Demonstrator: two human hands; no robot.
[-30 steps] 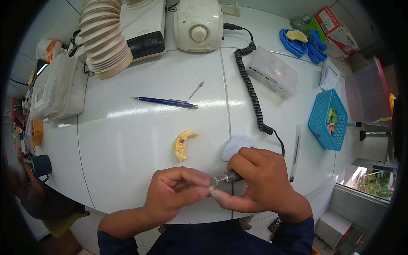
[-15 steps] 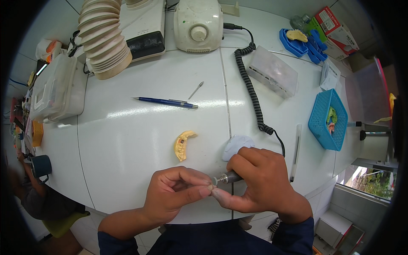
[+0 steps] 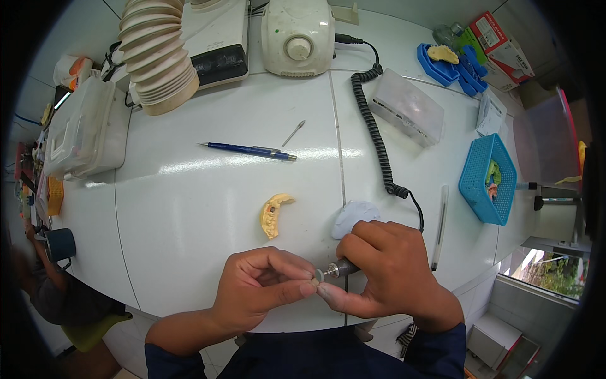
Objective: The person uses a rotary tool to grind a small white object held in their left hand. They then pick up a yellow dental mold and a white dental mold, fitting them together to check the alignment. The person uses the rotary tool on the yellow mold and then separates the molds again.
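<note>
My right hand (image 3: 385, 268) is wrapped round a dark rotary handpiece (image 3: 344, 268) that points left and carries a small greenish grinding disc (image 3: 319, 275) at its tip. Thumb and fingers of my left hand (image 3: 265, 284) pinch a tiny piece right at the disc; the fingertips mostly hide it, so its kind does not show. My right thumb reaches under the disc to the left fingertips. Beyond the hands lies a yellow dental cast (image 3: 271, 218) of part of a tooth row, with one dark spot. A pale bluish-white slab (image 3: 353, 216) sits partly behind my right hand.
A black coiled cord (image 3: 372, 126) runs to a white control box (image 3: 298, 38). On the table are a blue mechanical pencil (image 3: 246, 150), a loose bur (image 3: 294, 132), a pen (image 3: 440, 227), a clear box (image 3: 407, 107) and a blue basket (image 3: 470, 180). A ribbed hose (image 3: 158, 57) hangs at upper left.
Both hands stay in nearly the same place. The grinding disc shows slightly more of its face, and the handpiece has shifted a little; the view has moved slightly.
</note>
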